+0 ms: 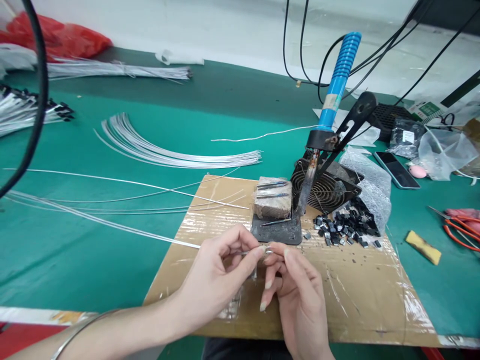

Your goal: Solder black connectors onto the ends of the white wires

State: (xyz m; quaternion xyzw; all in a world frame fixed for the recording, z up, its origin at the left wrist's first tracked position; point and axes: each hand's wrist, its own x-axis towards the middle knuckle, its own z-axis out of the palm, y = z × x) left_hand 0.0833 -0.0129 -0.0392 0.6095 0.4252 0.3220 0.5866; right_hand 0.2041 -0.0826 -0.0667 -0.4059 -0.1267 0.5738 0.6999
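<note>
My left hand (pixel 225 272) is closed in a pinch on thin white wires (pixel 150 233), which trail off to the left across the table. My right hand (pixel 302 287) meets it at the fingertips, thumb and forefinger pinched together at the wire ends; its other fingers curl loosely. What sits between those fingertips is too small to make out. Just beyond the hands is a black plate (pixel 277 235) bearing a grey-brown block (pixel 274 204) with thin metal pieces on top. A blue-handled soldering iron (pixel 333 95) is clamped in a stand, tip pointing down.
Cardboard (pixel 360 300) lies under the work. Small black parts (pixel 347 225) spill beside bubble wrap (pixel 369 175) and a round black fan grille (pixel 318 187). A curved bundle of white wires (pixel 180 155) lies behind. At right are a phone (pixel 396 170), yellow sponge (pixel 423 247) and orange-handled tool (pixel 463 230).
</note>
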